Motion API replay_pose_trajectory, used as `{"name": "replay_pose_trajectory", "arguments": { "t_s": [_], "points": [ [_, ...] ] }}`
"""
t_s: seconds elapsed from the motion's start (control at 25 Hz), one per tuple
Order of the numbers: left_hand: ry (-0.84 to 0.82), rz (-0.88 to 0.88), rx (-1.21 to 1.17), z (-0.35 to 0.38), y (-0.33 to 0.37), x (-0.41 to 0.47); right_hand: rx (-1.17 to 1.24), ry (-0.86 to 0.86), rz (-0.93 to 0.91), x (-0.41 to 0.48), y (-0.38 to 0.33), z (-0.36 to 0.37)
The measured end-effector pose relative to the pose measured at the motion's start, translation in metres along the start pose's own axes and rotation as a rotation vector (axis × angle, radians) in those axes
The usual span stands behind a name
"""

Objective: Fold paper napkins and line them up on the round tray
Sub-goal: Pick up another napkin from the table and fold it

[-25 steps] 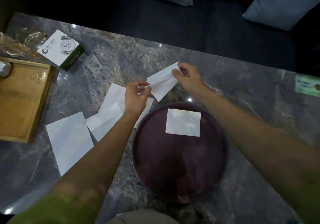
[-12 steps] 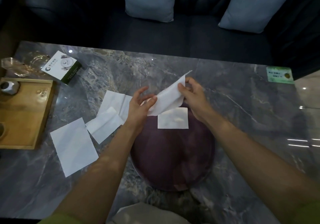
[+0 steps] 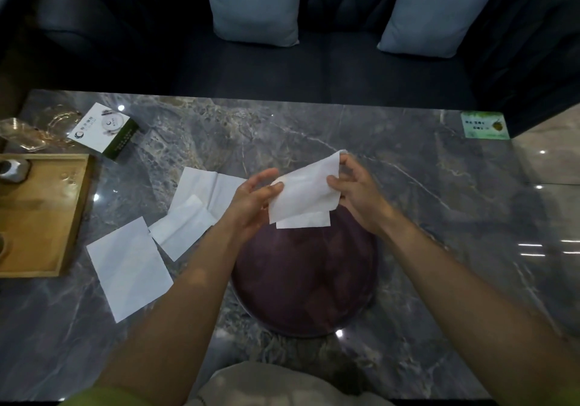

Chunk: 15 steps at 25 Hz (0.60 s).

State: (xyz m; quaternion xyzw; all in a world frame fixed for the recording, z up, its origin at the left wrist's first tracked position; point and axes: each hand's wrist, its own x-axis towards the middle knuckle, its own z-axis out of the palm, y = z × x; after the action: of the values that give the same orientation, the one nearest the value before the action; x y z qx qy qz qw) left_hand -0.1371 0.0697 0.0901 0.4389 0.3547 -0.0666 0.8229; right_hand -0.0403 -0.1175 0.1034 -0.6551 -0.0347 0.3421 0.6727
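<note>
Pinching thin white napkin [image 3: 303, 190] above round tray [image 3: 301, 280]

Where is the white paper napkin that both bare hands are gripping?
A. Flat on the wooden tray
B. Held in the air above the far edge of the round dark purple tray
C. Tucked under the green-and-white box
B: the left hand and right hand hold the white paper napkin lifted over the round dark purple tray's far edge.

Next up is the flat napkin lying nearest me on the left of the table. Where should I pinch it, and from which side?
Probably its right corner nearest the round tray. That flat napkin lies alone on the bare table, apart from the overlapping napkins, so come from the right and peel the corner up rather than pressing down mid-sheet.
</note>
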Motion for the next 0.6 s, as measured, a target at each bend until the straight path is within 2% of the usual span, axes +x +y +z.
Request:
{"name": "replay_pose_trajectory", "arguments": {
  "t_s": [0.24,0.6],
  "points": [
    [0.016,0.335,0.299,0.005,0.001,-0.010,-0.123,0.093,-0.082,-0.014,-0.004,-0.001],
    [0.065,0.486,0.490,0.003,0.008,-0.014,-0.301,0.120,-0.217,-0.017,-0.006,-0.001]
  ]
}}
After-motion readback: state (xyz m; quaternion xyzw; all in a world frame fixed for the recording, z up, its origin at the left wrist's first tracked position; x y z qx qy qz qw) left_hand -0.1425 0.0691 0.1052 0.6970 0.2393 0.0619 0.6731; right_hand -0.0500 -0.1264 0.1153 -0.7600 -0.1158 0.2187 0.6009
